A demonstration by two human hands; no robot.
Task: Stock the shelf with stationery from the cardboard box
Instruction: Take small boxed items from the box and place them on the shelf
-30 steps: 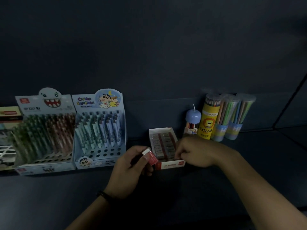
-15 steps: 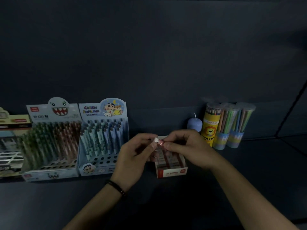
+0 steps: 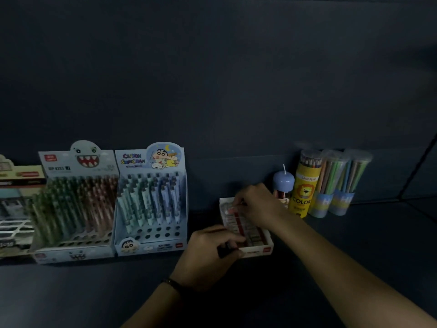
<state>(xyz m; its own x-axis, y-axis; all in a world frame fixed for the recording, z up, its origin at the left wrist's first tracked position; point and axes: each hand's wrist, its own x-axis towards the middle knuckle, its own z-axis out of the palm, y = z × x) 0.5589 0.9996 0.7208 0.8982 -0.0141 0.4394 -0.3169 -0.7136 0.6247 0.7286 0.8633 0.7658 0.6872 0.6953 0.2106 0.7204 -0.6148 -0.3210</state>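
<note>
A small white and red eraser box (image 3: 265,250) lies open on the dark shelf (image 3: 354,245), filled with rows of erasers. My right hand (image 3: 259,205) reaches over its far end and pinches a red and white eraser (image 3: 231,210) low in the far-left corner of the box. My left hand (image 3: 212,253) has its fingers curled around the box's near-left corner. The cardboard box is out of view.
Two pen display boxes stand on the left: a monster-face one (image 3: 75,204) and a cartoon one (image 3: 151,200). Behind the eraser box are a blue-capped tube (image 3: 283,183), a yellow colour-pencil tube (image 3: 305,185) and two clear pencil tubes (image 3: 340,183). More packs sit at the far left (image 3: 16,209).
The eraser passed from my left hand to my right, which lowered it to the box's far end. My left hand dropped to the box's near-left corner.
</note>
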